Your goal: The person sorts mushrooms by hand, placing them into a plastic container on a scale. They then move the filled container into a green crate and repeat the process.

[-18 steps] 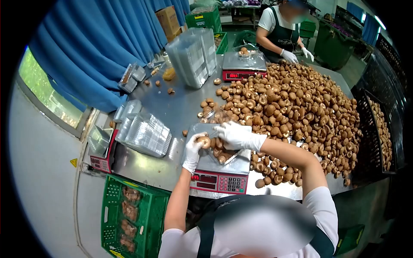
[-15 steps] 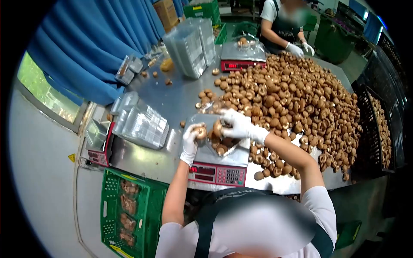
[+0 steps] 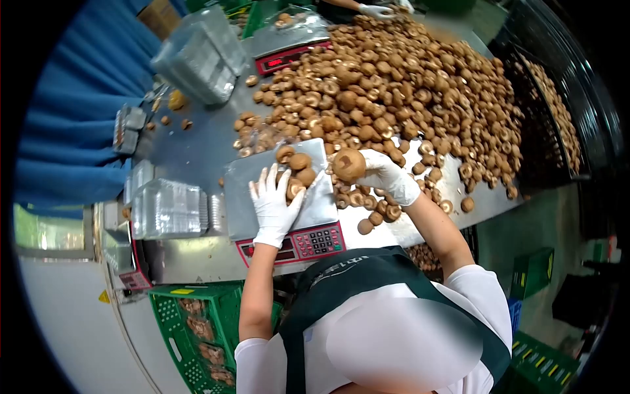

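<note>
My gloved left hand (image 3: 272, 205) lies over the near-left side of a small group of mushrooms (image 3: 300, 162), its fingers spread. The mushrooms sit on the metal plate of a red scale (image 3: 319, 243); a clear tray around them is hard to make out. My gloved right hand (image 3: 387, 176) grips a large brown mushroom (image 3: 349, 165), its cap darker in the middle. That hand is just right of the scale plate, above loose mushrooms (image 3: 356, 197) at the edge of the big heap (image 3: 407, 85).
Stacked clear trays stand at the left (image 3: 170, 209) and back left (image 3: 200, 59). A second red scale (image 3: 289, 52) is at the back, near a co-worker's gloved hand (image 3: 376, 11). A green crate (image 3: 226, 302) with packed mushrooms stands below the table's left; a black crate (image 3: 548, 125) is at right.
The view has turned and tilted down. My right hand has moved from the tray to its right, holding a large mushroom. My left hand has let go of a mushroom and spread its fingers.
</note>
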Demonstrator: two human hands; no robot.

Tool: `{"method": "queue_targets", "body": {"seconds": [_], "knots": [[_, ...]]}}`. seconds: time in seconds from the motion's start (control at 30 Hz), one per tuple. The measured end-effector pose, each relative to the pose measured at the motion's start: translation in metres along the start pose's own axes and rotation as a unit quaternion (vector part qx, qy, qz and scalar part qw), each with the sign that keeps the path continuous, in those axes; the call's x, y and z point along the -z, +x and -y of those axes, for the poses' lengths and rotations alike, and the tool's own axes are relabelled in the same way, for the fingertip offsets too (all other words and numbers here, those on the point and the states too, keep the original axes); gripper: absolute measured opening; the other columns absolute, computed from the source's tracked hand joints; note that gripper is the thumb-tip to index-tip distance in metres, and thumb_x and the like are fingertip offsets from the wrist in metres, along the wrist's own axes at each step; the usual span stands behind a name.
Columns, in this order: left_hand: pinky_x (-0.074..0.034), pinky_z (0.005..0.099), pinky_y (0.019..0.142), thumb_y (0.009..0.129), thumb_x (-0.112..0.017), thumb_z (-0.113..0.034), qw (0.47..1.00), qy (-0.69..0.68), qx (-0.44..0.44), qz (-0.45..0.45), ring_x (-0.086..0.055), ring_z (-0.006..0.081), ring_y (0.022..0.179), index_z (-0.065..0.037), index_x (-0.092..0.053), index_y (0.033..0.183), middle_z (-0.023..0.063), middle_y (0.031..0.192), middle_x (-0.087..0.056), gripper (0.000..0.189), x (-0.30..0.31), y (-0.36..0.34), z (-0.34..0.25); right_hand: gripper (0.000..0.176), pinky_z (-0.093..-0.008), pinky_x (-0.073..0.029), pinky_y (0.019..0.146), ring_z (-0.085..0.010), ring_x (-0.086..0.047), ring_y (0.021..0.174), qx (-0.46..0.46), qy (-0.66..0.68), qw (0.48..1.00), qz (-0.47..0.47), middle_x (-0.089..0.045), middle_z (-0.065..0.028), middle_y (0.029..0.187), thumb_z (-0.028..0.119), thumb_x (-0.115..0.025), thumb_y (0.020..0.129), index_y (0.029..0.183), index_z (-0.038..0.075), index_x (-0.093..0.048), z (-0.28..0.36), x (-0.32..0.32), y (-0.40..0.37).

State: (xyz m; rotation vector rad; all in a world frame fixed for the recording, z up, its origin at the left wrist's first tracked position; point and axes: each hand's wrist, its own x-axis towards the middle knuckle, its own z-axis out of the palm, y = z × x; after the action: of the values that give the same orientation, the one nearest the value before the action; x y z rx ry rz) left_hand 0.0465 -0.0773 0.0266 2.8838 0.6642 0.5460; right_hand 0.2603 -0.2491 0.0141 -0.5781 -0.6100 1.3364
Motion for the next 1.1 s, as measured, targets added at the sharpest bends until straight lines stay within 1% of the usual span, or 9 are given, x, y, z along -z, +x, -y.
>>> {"method": "queue_targets", "body": {"seconds": [0.1,0.23,0.4,0.47,0.57,0.7,0.83,0.97,1.1], "knots": [[-0.016,0.0566,0.107,0.082,-0.059,-0.043,0.999,0.038,-0.028,0.020,-0.038,0.0307,0.126,-0.012,-0.056,0.121,0.0075,0.131,-0.049,0.051,-0.001,-0.001,-0.004,0.051,-0.0290,-0.045,0.083,-0.0160,-0.057,0.097,-0.023,-0.121,0.987,-0.108,-0.061,-0.0096,0.111,0.026,-0.063,0.082,0.122,-0.005,-0.053,0.023,0.011,-0.075],[-0.024,0.0503,0.103,0.080,-0.062,-0.041,0.998,0.025,-0.060,0.020,-0.047,0.0254,0.114,-0.012,-0.058,0.118,0.0049,0.122,-0.057,0.049,0.006,0.002,0.002,0.036,-0.0236,-0.045,0.070,-0.0087,-0.057,0.077,-0.155,-0.395,0.855,-0.297,-0.066,-0.0040,0.084,0.025,-0.062,0.082,0.105,-0.003,-0.065,0.064,0.016,-0.188],[-0.032,0.0439,0.095,0.076,-0.069,-0.039,0.996,-0.001,-0.084,-0.016,-0.053,0.0235,0.101,-0.011,-0.064,0.104,0.0039,0.109,-0.062,0.040,0.004,0.013,0.004,0.033,-0.0233,-0.045,0.060,-0.0077,-0.057,0.068,-0.296,-0.355,0.785,-0.412,-0.065,-0.0004,0.076,0.025,-0.068,0.077,0.098,0.000,-0.068,0.077,0.042,-0.318],[-0.036,0.0395,0.092,0.076,-0.070,-0.033,0.995,-0.057,-0.077,-0.025,-0.055,0.0248,0.098,-0.010,-0.064,0.102,0.0057,0.105,-0.064,0.035,0.006,0.021,0.002,0.032,-0.0283,-0.049,0.065,-0.0153,-0.062,0.069,-0.424,-0.531,0.610,-0.408,-0.068,-0.0063,0.076,0.026,-0.067,0.076,0.095,0.001,-0.069,0.082,0.041,-0.333],[-0.043,0.0356,0.086,0.078,-0.070,-0.024,0.980,-0.184,-0.046,-0.052,-0.058,0.0267,0.096,-0.007,-0.064,0.100,0.0081,0.104,-0.065,0.028,0.004,0.028,-0.003,0.034,-0.0328,-0.050,0.072,-0.0234,-0.066,0.076,-0.396,-0.625,0.511,-0.438,-0.069,-0.0126,0.080,0.027,-0.067,0.074,0.094,0.000,-0.069,0.077,0.062,-0.335],[-0.044,0.0370,0.088,0.083,-0.065,-0.016,0.967,-0.176,0.015,-0.186,-0.058,0.0284,0.101,-0.004,-0.065,0.101,0.0117,0.108,-0.064,0.022,0.005,0.031,-0.005,0.031,-0.0335,-0.050,0.075,-0.0248,-0.066,0.080,-0.298,-0.585,0.621,-0.428,-0.068,-0.0163,0.085,0.025,-0.062,0.080,0.100,0.001,-0.067,0.082,0.067,-0.268],[-0.040,0.0379,0.094,0.086,-0.063,-0.015,0.956,-0.152,0.154,-0.196,-0.051,0.0296,0.112,-0.003,-0.064,0.105,0.0139,0.120,-0.057,0.023,0.007,0.020,-0.004,0.029,-0.0341,-0.051,0.074,-0.0274,-0.067,0.079,-0.170,-0.654,0.646,-0.355,-0.068,-0.0171,0.084,0.026,-0.061,0.081,0.100,0.004,-0.067,0.086,0.065,-0.173],[-0.028,0.0463,0.104,0.086,-0.059,-0.024,0.980,-0.036,0.177,-0.089,-0.039,0.0353,0.125,-0.006,-0.056,0.120,0.0176,0.132,-0.046,0.039,-0.013,-0.007,-0.002,0.029,-0.0378,-0.051,0.076,-0.0319,-0.065,0.081,-0.096,-0.704,0.643,-0.287,-0.068,-0.0163,0.086,0.030,-0.061,0.080,0.098,0.008,-0.068,0.085,0.090,-0.073],[-0.020,0.0558,0.106,0.086,-0.053,-0.021,0.978,-0.072,0.190,-0.041,-0.030,0.0344,0.133,-0.011,-0.051,0.127,0.0128,0.139,-0.040,0.042,-0.009,-0.013,-0.012,0.035,-0.0413,-0.051,0.077,-0.0314,-0.065,0.084,-0.089,-0.764,0.571,-0.287,-0.067,-0.0159,0.091,0.032,-0.062,0.080,0.107,0.011,-0.064,0.088,0.082,0.024]]}}
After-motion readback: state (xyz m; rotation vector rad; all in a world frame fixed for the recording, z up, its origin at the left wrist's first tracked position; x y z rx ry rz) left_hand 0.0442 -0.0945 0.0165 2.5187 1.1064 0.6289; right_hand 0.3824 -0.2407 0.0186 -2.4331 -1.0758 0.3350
